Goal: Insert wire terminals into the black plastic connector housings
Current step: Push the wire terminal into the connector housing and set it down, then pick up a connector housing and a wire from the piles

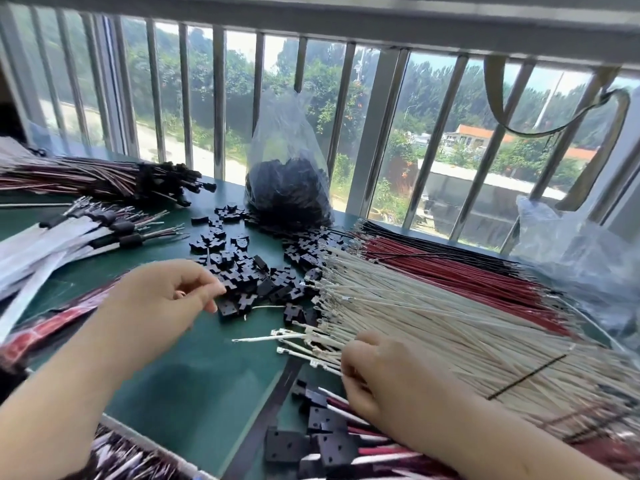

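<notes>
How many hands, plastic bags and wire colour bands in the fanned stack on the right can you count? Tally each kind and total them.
Hands: 2 (left hand, right hand)
Plastic bags: 2 (bag of black housings, clear bag)
Wire colour bands: 3 (white wires, red wires, black wires)
Total: 7

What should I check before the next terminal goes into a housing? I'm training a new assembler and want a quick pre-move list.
1. Loose housings within reach on the green mat: ok, left hand is at the pile's edge.
2. Left hand holding one housing: cannot tell, its fingertips touch the pile but no single piece shows in a grip.
3. White wires in reach: ok, right hand rests on their terminal ends.
4. One wire singled out: cannot tell, the fingers are hidden.
5. Spare housings in the bag: ok.
6. Finished pieces kept apart: ok, they lie nearer the person.
</notes>
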`<state>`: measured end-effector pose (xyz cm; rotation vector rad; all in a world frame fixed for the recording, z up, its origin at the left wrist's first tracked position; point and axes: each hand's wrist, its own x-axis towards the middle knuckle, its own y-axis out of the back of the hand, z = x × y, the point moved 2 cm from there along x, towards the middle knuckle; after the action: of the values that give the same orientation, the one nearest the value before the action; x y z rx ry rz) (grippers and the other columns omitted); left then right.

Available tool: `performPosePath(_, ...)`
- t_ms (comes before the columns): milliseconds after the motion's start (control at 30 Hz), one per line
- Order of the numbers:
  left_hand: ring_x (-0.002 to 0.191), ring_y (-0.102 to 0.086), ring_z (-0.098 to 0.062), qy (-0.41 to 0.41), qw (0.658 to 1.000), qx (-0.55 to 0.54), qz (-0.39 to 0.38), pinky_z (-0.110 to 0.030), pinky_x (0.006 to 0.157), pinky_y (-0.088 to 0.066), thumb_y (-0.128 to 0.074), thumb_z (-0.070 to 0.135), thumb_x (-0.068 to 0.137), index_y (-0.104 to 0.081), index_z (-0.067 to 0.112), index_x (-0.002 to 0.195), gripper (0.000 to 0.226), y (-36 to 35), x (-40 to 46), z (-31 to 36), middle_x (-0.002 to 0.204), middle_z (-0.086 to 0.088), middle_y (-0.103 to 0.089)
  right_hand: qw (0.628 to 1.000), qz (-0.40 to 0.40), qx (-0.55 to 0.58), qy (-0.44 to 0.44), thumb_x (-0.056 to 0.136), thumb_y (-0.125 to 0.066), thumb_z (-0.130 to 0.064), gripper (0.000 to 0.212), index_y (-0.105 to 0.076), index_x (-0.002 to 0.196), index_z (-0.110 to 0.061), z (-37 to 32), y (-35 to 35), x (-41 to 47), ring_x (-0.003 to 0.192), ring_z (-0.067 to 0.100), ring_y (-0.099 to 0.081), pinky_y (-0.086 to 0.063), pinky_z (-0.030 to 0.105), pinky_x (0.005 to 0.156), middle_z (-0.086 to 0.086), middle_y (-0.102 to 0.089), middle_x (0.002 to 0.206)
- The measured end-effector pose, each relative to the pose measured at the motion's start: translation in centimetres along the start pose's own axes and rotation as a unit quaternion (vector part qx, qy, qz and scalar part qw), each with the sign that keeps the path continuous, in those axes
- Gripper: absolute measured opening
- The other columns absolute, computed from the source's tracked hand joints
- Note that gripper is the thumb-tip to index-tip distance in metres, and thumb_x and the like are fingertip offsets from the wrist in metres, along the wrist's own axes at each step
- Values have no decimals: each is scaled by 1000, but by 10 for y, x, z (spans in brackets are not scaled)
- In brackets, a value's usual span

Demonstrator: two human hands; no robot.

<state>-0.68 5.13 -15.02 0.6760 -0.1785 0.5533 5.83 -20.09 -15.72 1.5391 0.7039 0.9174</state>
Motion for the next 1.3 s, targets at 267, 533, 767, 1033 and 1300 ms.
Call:
performPosePath(267,112,-49,-15,-42,939,338,-44,-32,88,-46,-56,56,83,-58,45,118,36,-39,14,-12,110,11,-55,996,-5,82,40,97,-34,-36,15,-31,83,-34,-1,3,-13,70,9,-43,-39,24,63,-11,-49,77)
performPosePath(533,100,-54,-21,-7,967,253,-40,-34,87,-45,-62,25,87,-60,22,103,17,-41,17,-25,100,1,-51,996,6,77,40,95,-36,-35,11,-35,85,-32,2,-3,-10,76,6,-43,-39,21,65,-14,-47,81)
performPosePath(767,106,-54,-23,5,944,328,-45,-36,89,-47,-56,54,84,-57,29,113,38,-38,19,-24,110,0,-59,996,11,80,40,95,-39,-31,12,-38,83,-31,2,-3,-10,72,6,-42,-39,22,63,-14,-46,78)
performPosePath(1033,92,-59,-21,16,988,140,58,-35,82,-46,-67,5,81,-65,20,109,32,-21,4,-20,98,-2,-65,994,33,107,12,96,-41,-26,12,-39,85,-30,5,-5,-11,71,7,-44,-40,21,64,-17,-43,76)
performPosePath(1300,71,-64,0,-31,996,-72,-42,-9,64,-49,-78,6,69,-69,45,85,43,-30,-64,27,83,23,-69,984,54,167,-39,94,-51,-22,13,-47,87,-33,10,-10,-9,70,5,-56,-47,20,61,-12,-60,76)
